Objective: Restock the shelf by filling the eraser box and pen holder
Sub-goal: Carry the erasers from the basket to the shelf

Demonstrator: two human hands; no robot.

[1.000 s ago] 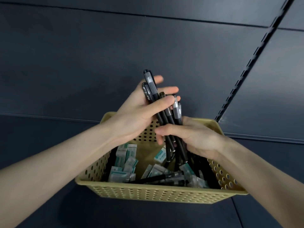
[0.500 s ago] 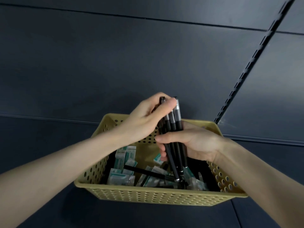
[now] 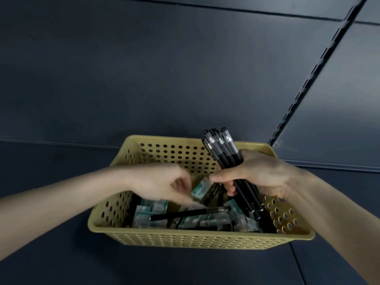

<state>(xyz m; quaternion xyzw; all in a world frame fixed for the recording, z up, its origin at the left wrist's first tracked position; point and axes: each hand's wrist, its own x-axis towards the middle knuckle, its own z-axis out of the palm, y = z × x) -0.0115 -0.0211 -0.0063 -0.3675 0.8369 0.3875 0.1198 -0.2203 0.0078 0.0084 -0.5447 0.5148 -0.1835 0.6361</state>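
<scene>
Right hand holds pen bundle over yellow basket; left hand reaches in.

Right hand [image 3: 261,175]: fingers and thumb curled tight round a bundle of black pens [image 3: 224,153], capped ends up, tilted slightly left, lower ends down inside the basket [image 3: 185,233] at its right side. Left hand [image 3: 160,186]: motion-blurred, fingers loosely parted and pointing down into the basket, nothing visibly held; cannot tell whether the fingertips touch the loose pen [image 3: 189,214] lying crosswise just below them. Wrapped erasers [image 3: 148,214] heaped on the basket floor, under and around that pen. Basket sits against a dark panel wall [image 3: 144,79]; slotted upright [image 3: 308,79] runs diagonally at right.
</scene>
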